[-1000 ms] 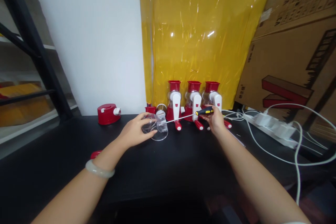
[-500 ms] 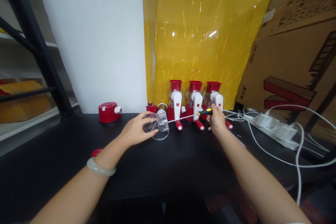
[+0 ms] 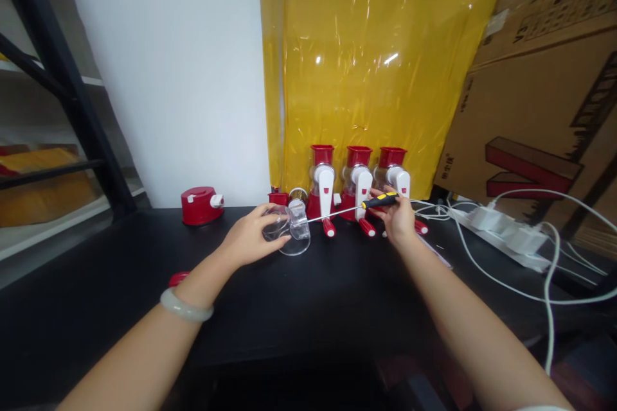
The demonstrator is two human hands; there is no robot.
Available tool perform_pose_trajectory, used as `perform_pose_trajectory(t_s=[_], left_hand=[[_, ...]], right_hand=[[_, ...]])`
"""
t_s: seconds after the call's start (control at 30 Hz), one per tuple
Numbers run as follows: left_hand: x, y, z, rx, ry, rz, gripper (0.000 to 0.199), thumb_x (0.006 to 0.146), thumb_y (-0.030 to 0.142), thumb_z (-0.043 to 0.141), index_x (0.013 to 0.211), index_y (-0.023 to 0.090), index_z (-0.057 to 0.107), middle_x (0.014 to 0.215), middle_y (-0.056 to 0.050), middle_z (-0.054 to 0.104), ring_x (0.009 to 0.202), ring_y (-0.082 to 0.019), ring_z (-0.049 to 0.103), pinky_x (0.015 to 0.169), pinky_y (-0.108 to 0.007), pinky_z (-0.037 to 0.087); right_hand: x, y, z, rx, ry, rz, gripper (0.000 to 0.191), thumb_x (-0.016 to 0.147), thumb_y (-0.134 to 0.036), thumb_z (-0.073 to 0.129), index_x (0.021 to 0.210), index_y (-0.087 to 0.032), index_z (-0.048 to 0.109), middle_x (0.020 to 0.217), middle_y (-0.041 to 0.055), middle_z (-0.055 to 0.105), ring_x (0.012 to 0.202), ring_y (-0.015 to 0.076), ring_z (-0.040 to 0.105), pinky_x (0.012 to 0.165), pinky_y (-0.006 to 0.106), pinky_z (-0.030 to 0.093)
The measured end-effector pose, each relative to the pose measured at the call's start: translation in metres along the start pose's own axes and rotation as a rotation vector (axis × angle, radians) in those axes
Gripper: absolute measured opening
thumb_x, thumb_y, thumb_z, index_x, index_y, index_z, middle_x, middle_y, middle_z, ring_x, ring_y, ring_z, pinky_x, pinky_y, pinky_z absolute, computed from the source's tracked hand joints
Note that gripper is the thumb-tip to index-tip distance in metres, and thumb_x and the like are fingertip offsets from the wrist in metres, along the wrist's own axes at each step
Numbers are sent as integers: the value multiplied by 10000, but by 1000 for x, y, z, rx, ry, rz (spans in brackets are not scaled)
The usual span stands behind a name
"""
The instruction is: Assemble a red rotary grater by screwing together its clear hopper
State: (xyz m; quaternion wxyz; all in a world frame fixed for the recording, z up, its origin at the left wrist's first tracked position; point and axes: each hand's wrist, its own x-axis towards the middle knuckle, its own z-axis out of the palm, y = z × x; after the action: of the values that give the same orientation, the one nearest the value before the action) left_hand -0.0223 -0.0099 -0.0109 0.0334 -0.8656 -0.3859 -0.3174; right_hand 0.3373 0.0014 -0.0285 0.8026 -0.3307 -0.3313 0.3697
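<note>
The left hand [image 3: 253,236] holds a clear plastic housing [image 3: 299,226] on the black counter [image 3: 299,314], fingers over the top and thumb along the near side, spread moderately wide. The right hand [image 3: 398,218] holds a screwdriver [image 3: 380,200] by its black-and-yellow handle, the fingers loosely bent around it. The shaft runs leftward, sloping slightly down, and its tip meets the housing's right side; whether it sits in a screw is too small to tell.

The housing lies left of three upright red-and-white rotary graters, the left grater [image 3: 324,183], middle grater [image 3: 360,183] and right grater [image 3: 396,170], standing side by side with narrow gaps. The shaft crosses in front of the left and middle ones, near their crank handles, and the right hand is just before the right one, so room behind the tool is tight. A metal grating drum [image 3: 297,195] and a small red part [image 3: 277,198] sit just behind the housing.

Toward the person, bare counter surface spreads between the forearms down to a dark, indistinct near edge. Well to the left, a red base [image 3: 199,207] stands near the back edge, against a white panel [image 3: 178,90]; another red piece [image 3: 178,279] shows partly behind the left wrist. On the right, a power strip [image 3: 525,259] with white cables [image 3: 551,327] bounds the side, beside a cardboard box [image 3: 525,103].
</note>
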Motion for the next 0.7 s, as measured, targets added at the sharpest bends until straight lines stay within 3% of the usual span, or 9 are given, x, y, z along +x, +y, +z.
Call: perform_pose_trajectory(t_s=[0.17,0.37,0.53,0.7], left_hand=[[1,1,0,0,-4,-7,399,851,485,691,1175,254,730,1367,-95,602,1149,-298,666,1008,-477,537],[1,1,0,-6,-11,-2,396,860,481,686,1179,248,723,1367,-97,601,1164,-290,657,1005,-466,539],[1,1,0,-12,-6,-15,407,854,491,689,1188,262,722,1367,-94,603,1150,-298,664,993,-477,545],[0,1,0,1,-8,-16,402,854,494,689,1179,261,727,1368,-98,599,1150,-302,664,996,-482,542]], right_hand=[[1,0,0,-62,29,-4,311,816,-390,518,1054,-220,622,844,50,753,822,223,740,618,315,559],[3,-4,2,-172,95,-30,288,807,-419,606,983,-211,697,782,-8,684,579,131,659,460,223,482],[2,-4,3,-181,102,-41,330,783,-465,687,982,-203,670,729,-16,660,517,123,636,412,213,456],[4,-1,2,-214,116,-74,396,739,-553,737,894,-203,635,546,-59,561,391,89,504,367,202,385]])
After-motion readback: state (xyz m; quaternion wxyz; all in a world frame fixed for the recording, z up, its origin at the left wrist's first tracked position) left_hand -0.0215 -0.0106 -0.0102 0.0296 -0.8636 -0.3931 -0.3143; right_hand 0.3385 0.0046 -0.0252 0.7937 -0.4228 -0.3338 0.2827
